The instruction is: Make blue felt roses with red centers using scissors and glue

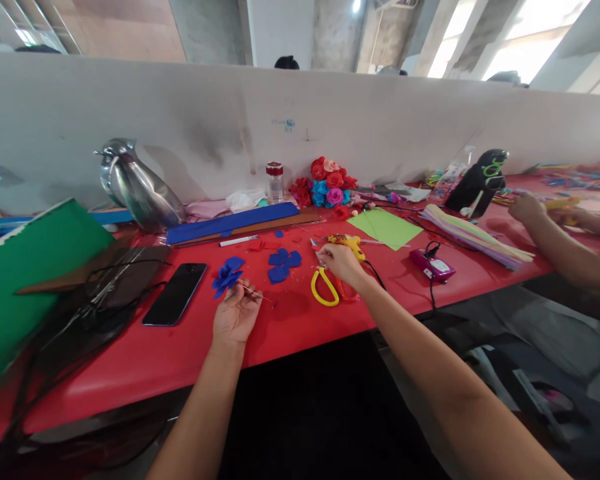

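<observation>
The person's left hand point(237, 317), near the middle of the frame, is palm up with its fingers curled around the wire stem point(261, 295) of a blue paper flower point(227, 275). The bloom sits just above the fingertips, to their upper left; the stem's long axis slants from there toward the lower right, its bare end jutting past the fingers over the red tabletop point(300, 333).

The right hand point(344, 262) lies to the right and slightly higher, palm down, fingertips drawn together above the scissors point(322, 271); whether they grip anything cannot be told. Against its far side is a yellow glue gun point(353, 244). The flower is well left of this hand, with loose blue petals point(283, 259) on the table between the two.

Further out, a dark smartphone point(175, 295) lies left of the flower, and a white pen point(239, 241) above it, below a long blue paper strip point(235, 223). A light green sheet point(386, 228) and a magenta power socket point(433, 267) lie right of the right hand. A bouquet of paper roses point(333, 183) stands at upper centre.

Blue handwriting point(286, 125) marks the white partition point(190, 120), too small to read surely; no brand is legible.
</observation>
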`<state>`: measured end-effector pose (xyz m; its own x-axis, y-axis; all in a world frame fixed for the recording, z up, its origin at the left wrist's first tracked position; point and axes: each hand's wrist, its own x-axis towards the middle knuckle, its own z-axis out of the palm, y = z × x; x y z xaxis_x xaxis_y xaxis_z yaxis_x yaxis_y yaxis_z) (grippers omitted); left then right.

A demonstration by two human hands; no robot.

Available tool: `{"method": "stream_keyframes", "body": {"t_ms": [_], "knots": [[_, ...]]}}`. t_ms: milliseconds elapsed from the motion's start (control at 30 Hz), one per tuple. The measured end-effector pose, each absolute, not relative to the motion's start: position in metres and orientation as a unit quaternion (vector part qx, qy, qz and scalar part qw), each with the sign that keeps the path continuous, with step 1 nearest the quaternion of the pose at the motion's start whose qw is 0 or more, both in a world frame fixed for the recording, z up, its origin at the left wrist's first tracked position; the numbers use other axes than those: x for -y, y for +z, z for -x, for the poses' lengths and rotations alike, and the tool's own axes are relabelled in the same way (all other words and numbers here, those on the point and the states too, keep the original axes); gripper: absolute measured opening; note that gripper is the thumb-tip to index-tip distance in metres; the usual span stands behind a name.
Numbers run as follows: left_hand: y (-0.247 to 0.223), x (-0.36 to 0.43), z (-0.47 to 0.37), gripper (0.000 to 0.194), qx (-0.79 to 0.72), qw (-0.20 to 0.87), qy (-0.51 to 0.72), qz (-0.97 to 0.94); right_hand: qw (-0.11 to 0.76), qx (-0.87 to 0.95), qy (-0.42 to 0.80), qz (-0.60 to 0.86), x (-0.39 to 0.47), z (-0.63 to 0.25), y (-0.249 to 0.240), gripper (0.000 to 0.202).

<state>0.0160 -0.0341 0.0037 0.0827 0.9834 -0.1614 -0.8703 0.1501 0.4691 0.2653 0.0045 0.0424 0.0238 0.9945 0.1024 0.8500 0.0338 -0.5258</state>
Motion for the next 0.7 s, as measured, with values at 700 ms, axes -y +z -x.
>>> {"method": "stream_keyframes", "body": {"t_ms": [700], "knots": [[0.007, 0.034, -0.017, 0.019, -0.223, 0.73, 0.635, -0.117, 0.564, 0.506, 0.428, 0.492, 0.05, -0.293, 0.072, 0.031]]}}
